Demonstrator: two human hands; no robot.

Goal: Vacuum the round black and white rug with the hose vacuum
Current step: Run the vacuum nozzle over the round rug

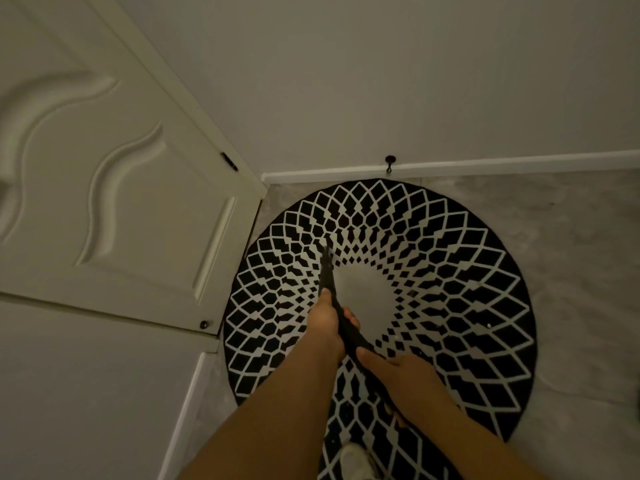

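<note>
Door (114, 188) panels fill the left, standing open against the wall. Beside it the round rug (460, 282) lies on grey floor, its far edge near the baseboard (485, 166). Left hand (325, 323) is wrapped tight round the black hose (327, 275), whose tip rests left of the rug's pale centre. Right hand (401, 375) clasps the hose lower down, fingers curled.

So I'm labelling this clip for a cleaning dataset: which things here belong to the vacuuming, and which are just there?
Belong to the job:
round rug
black vacuum wand
left hand
right hand

Just there:
white door
doorstop on the skirting
foot in a pale shoe
</note>
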